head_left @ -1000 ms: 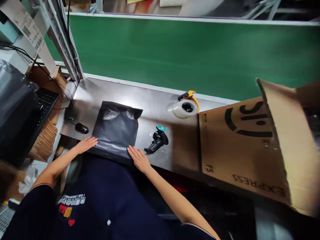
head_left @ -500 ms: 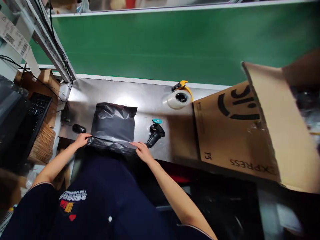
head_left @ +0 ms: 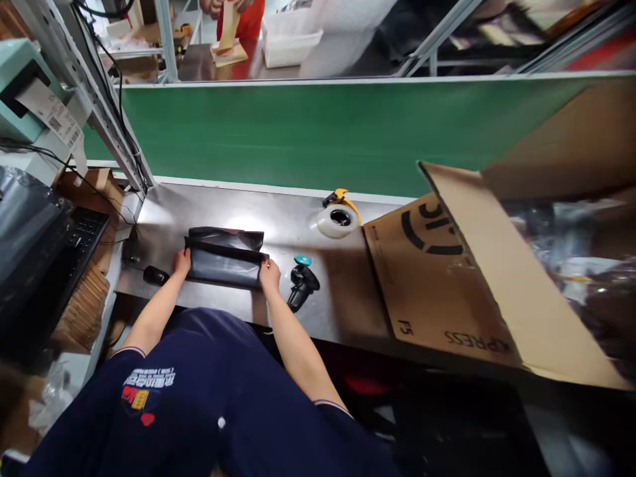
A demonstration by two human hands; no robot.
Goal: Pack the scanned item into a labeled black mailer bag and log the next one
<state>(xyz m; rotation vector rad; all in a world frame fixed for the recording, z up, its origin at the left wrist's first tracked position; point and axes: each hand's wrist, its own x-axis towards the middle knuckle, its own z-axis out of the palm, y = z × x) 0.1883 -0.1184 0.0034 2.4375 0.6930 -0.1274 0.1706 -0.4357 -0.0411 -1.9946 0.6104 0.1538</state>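
- The left hand (head_left: 181,262) pinches one side of the black bag (head_left: 223,267); the right hand (head_left: 269,274) pinches the other.
- The bag is on the bench (head_left: 285,215), part folded, between the mouse (head_left: 156,275) and the scanner (head_left: 304,286).
- The fold could pop open if a hand lets go, because the plastic looks slick.
- The right hand could bump the scanner, since it is near.
- The bag is thin and shiny; the bench is smooth, gray metal.

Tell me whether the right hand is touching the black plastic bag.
Touching. The head view shows the right hand gripping the right end of the folded black plastic bag, with no gap between them.
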